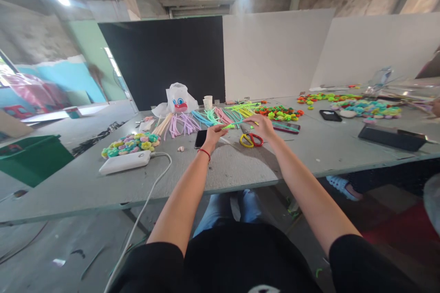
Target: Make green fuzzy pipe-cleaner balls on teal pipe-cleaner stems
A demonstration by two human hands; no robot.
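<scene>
A bright green pipe cleaner stretches between my two hands above the table. My left hand, with a red cord at the wrist, pinches its left part. The fingers of my right hand are closed at its right end, though that end is small and hard to make out. Scissors with yellow and red handles lie below and between the hands. A dark phone rests beside my left hand. Under my right hand lies another phone in a reddish case.
Bundles of pastel pipe cleaners fan out in front of a white bag. A pile of fluffy pieces and a cabled white power bank are at left. Orange and green pieces lie behind my right hand. Someone's shoe shows at right.
</scene>
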